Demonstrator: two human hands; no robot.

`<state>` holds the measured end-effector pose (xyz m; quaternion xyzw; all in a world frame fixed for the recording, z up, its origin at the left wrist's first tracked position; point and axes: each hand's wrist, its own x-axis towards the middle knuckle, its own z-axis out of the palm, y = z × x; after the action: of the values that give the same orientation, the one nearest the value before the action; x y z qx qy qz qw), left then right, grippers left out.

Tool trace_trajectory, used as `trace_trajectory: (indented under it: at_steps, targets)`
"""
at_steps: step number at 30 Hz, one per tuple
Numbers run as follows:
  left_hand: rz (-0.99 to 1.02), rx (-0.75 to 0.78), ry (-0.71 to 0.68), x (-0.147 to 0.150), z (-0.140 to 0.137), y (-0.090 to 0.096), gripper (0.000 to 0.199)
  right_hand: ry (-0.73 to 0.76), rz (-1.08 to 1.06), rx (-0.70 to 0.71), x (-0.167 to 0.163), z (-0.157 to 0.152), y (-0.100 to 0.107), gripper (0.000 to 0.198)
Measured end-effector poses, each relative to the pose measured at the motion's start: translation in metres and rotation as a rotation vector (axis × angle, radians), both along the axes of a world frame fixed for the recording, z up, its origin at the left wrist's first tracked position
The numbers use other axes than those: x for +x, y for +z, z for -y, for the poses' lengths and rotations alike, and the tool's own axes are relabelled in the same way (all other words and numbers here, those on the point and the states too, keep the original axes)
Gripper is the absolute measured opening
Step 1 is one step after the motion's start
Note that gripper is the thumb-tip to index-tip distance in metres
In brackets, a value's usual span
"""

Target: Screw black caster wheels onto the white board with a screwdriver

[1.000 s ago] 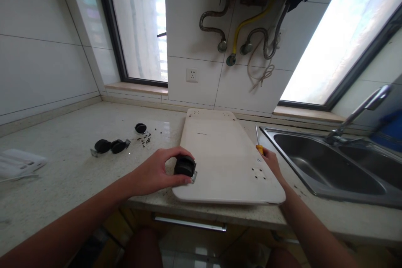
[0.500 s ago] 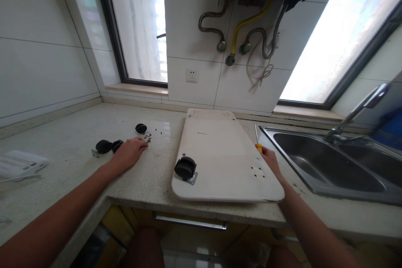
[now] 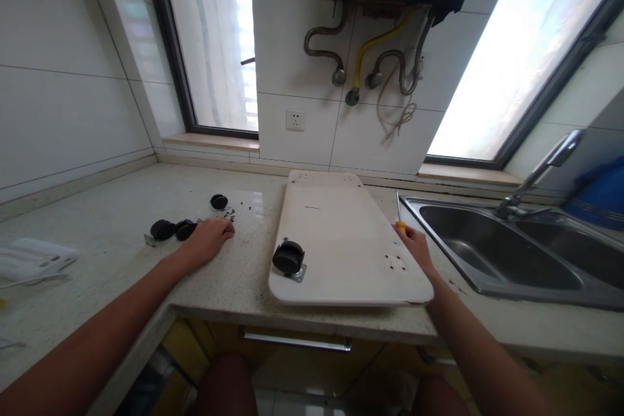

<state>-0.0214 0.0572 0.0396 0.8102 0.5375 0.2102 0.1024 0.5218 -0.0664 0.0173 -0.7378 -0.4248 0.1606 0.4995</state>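
Note:
A white board (image 3: 336,234) lies on the counter, with a black caster wheel (image 3: 288,259) on a metal plate at its near left corner. Groups of small holes show at its other corners. To the left, my left hand (image 3: 209,238) rests low on the counter with fingers curled together; whatever they pinch, if anything, is hidden. Small dark screws (image 3: 231,214) are scattered just beyond its fingertips. Beside that hand lie two casters (image 3: 162,230), with another caster (image 3: 219,201) farther back. At the board's right edge, my right hand (image 3: 414,244) grips a yellow-handled screwdriver (image 3: 400,226), its shaft pointing up and away.
A double steel sink (image 3: 480,273) with a faucet (image 3: 541,169) is set into the counter on the right. A white plastic object (image 3: 36,257) sits at far left. Pipes (image 3: 361,58) hang from a wall unit behind. The counter's front edge runs below the board.
My left hand has shifted slightly right and toward me, away from the screws. My right hand still holds the screwdriver by the board. The view has tilted a little.

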Motion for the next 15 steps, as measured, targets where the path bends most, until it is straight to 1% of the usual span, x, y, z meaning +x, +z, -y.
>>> trace_trajectory:
  at_steps: [2,4,7,9,11,12,13,14,15]
  targets:
    - [0.084,-0.004,-0.015,0.005,0.003,0.004,0.021,-0.035,-0.066,0.008,-0.005,0.004,0.008,0.037]
    - [0.188,-0.013,-0.034,0.010,0.007,0.013,0.023,-0.096,-0.122,0.063,-0.011,0.012,0.020,0.036]
    - [0.374,-0.051,-0.097,0.021,0.018,0.038,0.034,-0.202,-0.188,0.241,-0.026,0.040,0.041,0.038]
    - [0.483,-0.072,-0.148,0.030,0.032,0.059,0.040,-0.237,-0.199,0.394,-0.042,0.075,0.053,0.047]
    - [0.582,-0.081,-0.198,0.040,0.050,0.078,0.042,-0.215,-0.183,0.502,-0.065,0.119,0.060,0.055]
    - [0.651,-0.092,-0.237,0.045,0.061,0.087,0.042,-0.194,-0.164,0.517,-0.078,0.142,0.060,0.056]
    - [0.766,-0.118,-0.292,0.050,0.072,0.095,0.040,-0.149,-0.139,0.496,-0.093,0.164,0.059,0.056]
    - [0.869,-0.145,-0.348,0.055,0.083,0.102,0.038,-0.099,-0.112,0.469,-0.107,0.184,0.057,0.058]
    - [0.946,-0.170,-0.396,0.059,0.093,0.108,0.036,-0.025,-0.083,0.400,-0.122,0.201,0.054,0.054]
